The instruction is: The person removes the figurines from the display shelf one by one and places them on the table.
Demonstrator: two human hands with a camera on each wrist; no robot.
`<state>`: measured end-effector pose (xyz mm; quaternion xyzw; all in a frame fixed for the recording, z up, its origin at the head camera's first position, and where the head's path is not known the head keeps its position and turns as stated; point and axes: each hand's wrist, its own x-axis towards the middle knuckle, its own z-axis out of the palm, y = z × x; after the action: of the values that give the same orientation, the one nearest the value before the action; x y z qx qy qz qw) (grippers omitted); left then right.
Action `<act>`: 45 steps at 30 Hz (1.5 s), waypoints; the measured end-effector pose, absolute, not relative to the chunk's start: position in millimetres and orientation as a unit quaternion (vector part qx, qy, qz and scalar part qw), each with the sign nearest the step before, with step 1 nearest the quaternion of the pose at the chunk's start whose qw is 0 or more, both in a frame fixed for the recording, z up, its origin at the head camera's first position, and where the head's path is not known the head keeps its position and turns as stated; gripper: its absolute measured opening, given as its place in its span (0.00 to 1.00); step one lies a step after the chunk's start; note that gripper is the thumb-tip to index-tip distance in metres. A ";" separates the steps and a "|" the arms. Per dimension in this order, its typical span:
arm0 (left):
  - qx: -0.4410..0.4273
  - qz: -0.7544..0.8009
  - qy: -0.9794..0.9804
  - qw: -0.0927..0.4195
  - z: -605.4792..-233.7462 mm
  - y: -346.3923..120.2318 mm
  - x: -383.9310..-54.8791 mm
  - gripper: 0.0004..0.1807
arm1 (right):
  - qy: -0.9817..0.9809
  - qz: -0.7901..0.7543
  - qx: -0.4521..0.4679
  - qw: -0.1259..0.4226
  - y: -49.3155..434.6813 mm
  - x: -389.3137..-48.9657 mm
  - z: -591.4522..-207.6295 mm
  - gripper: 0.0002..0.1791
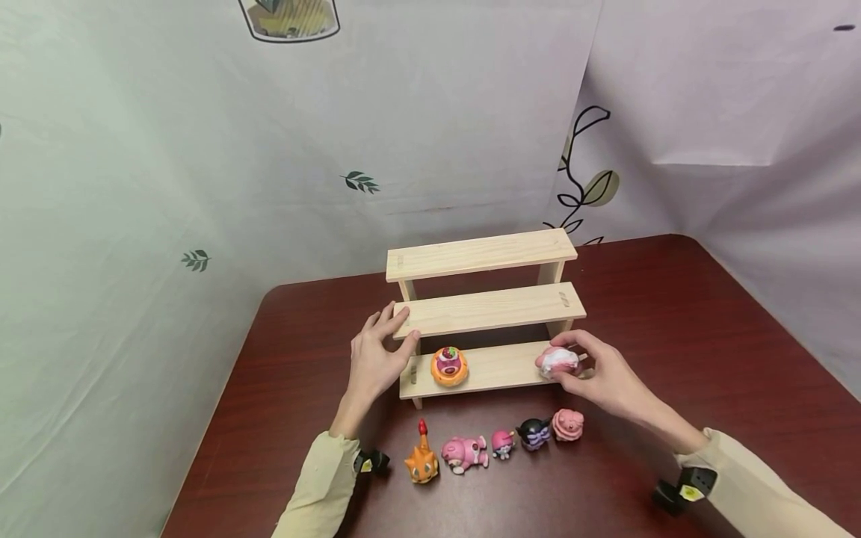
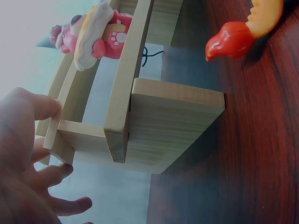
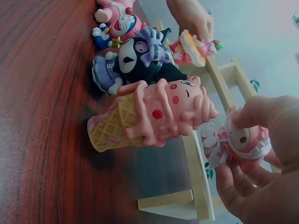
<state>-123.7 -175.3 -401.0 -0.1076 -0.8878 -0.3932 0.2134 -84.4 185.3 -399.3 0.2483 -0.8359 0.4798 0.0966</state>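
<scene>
My right hand [image 1: 599, 373] holds a small pink figurine with a white hood [image 3: 243, 137] between thumb and fingers, over the right end of the lowest tier. With thumb and fingers on either side of the middle board's left corner, my left hand [image 1: 380, 355] grips the three-tier wooden display shelf [image 1: 491, 310]. A pink bear figurine with an orange and white ring [image 1: 448, 366] stands on the lowest tier, toward the left. In the right wrist view an ice-cream-cone figurine [image 3: 154, 114] stands upright close to the right hand.
Before the shelf, on the dark red table [image 1: 303, 373], is a row: an orange figurine with a red-tipped tail [image 1: 422, 459], a pink bear [image 1: 464, 453] lying down, a small pink-headed figurine [image 1: 502, 444] and a black-hooded figurine [image 1: 534, 433]. A pale curtain [image 1: 437, 112] hangs behind.
</scene>
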 end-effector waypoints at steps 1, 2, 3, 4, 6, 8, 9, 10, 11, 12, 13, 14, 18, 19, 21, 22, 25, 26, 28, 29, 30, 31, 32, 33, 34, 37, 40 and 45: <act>-0.108 -0.394 -0.888 0.214 -401.1 -175.3 -123.7 0.25 | -0.836 0.479 0.250 0.099 186.0 -83.9 -399.8 0.25; -0.107 -0.394 -0.888 0.214 -401.2 -175.3 -123.7 0.25 | -0.836 0.478 0.251 0.100 186.9 -83.2 -400.1 0.25; -0.107 -0.394 -0.887 0.214 -401.3 -175.2 -123.6 0.25 | -0.836 0.478 0.252 0.100 187.7 -82.3 -400.1 0.26; -0.107 -0.395 -0.887 0.214 -401.5 -175.0 -123.6 0.25 | -0.835 0.480 0.251 0.097 188.4 -81.2 -399.7 0.26; -0.107 -0.396 -0.887 0.214 -401.7 -174.6 -123.3 0.25 | -0.834 0.481 0.251 0.094 190.3 -79.1 -399.1 0.26; -0.106 -0.396 -0.887 0.213 -401.8 -174.5 -123.2 0.25 | -0.834 0.484 0.249 0.091 192.3 -77.7 -398.7 0.26; -0.106 -0.396 -0.887 0.213 -401.8 -174.6 -123.1 0.25 | -0.834 0.483 0.250 0.092 193.6 -77.0 -398.5 0.26; -0.105 -0.396 -0.887 0.213 -401.8 -174.6 -123.1 0.25 | -0.834 0.482 0.251 0.093 194.9 -76.4 -398.4 0.26; -0.105 -0.395 -0.887 0.212 -401.8 -174.7 -123.0 0.25 | -0.834 0.481 0.253 0.095 196.5 -75.7 -398.3 0.26; -0.105 -0.395 -0.888 0.212 -401.7 -174.7 -123.0 0.25 | -0.835 0.478 0.254 0.098 197.9 -75.2 -398.3 0.26; -0.105 -0.395 -0.888 0.212 -401.6 -174.8 -122.9 0.25 | -0.835 0.477 0.255 0.101 199.3 -74.5 -398.1 0.26; -0.105 -0.395 -0.888 0.211 -401.5 -174.8 -122.9 0.25 | -0.835 0.475 0.258 0.104 200.7 -73.8 -398.0 0.26; -0.104 -0.397 -0.887 0.211 -401.3 -174.9 -122.7 0.25 | -0.833 0.475 0.262 0.111 204.8 -70.2 -398.2 0.26; -0.105 -0.397 -0.887 0.211 -401.3 -174.8 -122.7 0.25 | -0.832 0.477 0.261 0.111 205.5 -69.1 -398.2 0.26; -0.106 -0.399 -0.886 0.211 -401.2 -174.5 -122.7 0.25 | -0.831 0.480 0.259 0.109 206.9 -67.1 -398.1 0.26; -0.106 -0.399 -0.886 0.211 -401.2 -174.4 -122.7 0.25 | -0.831 0.481 0.258 0.107 207.6 -66.1 -397.9 0.26; -0.107 -0.400 -0.885 0.211 -401.1 -174.3 -122.7 0.25 | -0.832 0.481 0.255 0.106 210.3 -63.6 -397.8 0.27; -0.107 -0.400 -0.885 0.212 -401.1 -174.3 -122.8 0.25 | -0.833 0.479 0.255 0.107 211.2 -62.9 -398.1 0.27; -0.107 -0.400 -0.885 0.213 -401.3 -174.6 -123.1 0.25 | -0.834 0.476 0.254 0.110 213.4 -61.7 -398.9 0.27; -0.107 -0.400 -0.885 0.214 -401.4 -174.7 -123.2 0.25 | -0.835 0.475 0.255 0.112 214.5 -61.1 -399.4 0.28; -0.108 -0.400 -0.884 0.215 -401.5 -174.8 -123.3 0.24 | -0.835 0.475 0.255 0.112 215.6 -60.5 -400.0 0.28; -0.107 -0.399 -0.885 0.215 -401.6 -175.0 -123.6 0.24 | -0.834 0.475 0.256 0.113 216.6 -60.1 -400.5 0.28; -0.108 -0.400 -0.884 0.216 -401.7 -175.0 -123.7 0.24 | -0.834 0.474 0.257 0.114 217.6 -59.6 -400.9 0.28; -0.108 -0.399 -0.884 0.217 -401.8 -175.0 -123.8 0.24 | -0.834 0.474 0.258 0.113 218.6 -59.2 -401.3 0.29; -0.108 -0.399 -0.884 0.217 -401.8 -175.0 -123.7 0.24 | -0.834 0.474 0.260 0.113 219.4 -58.8 -401.7 0.29; -0.106 -0.397 -0.886 0.217 -401.9 -174.8 -123.8 0.24 | -0.833 0.473 0.263 0.111 221.3 -57.7 -402.5 0.29; -0.106 -0.397 -0.886 0.217 -402.2 -174.8 -123.8 0.24 | -0.834 0.474 0.259 0.111 222.7 -55.8 -402.7 0.29; -0.107 -0.398 -0.885 0.218 -402.5 -175.1 -123.7 0.24 | -0.838 0.471 0.252 0.110 226.3 -51.0 -403.6 0.28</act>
<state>-123.7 -175.1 -402.5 -0.1065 -0.8846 -0.3985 0.2178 -51.0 226.3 -403.6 0.2520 -0.8383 0.4707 0.1102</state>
